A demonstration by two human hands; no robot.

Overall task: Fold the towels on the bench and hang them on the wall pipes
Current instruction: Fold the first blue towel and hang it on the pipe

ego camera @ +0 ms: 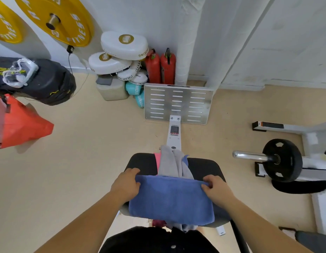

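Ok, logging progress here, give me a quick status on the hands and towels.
Left hand and right hand each grip a far corner of the blue towel. Grey towel unfolded on the bench. Nothing in the way.

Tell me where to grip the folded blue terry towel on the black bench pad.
Probably the two far corners of the blue terry towel, reached from its short sides: the left hand and right hand already pinch there, and it lies flat across the black bench pad, its far edge against the grey towel.

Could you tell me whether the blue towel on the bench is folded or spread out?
Folded: the blue towel is a compact doubled rectangle, both hands gripping its far edge.
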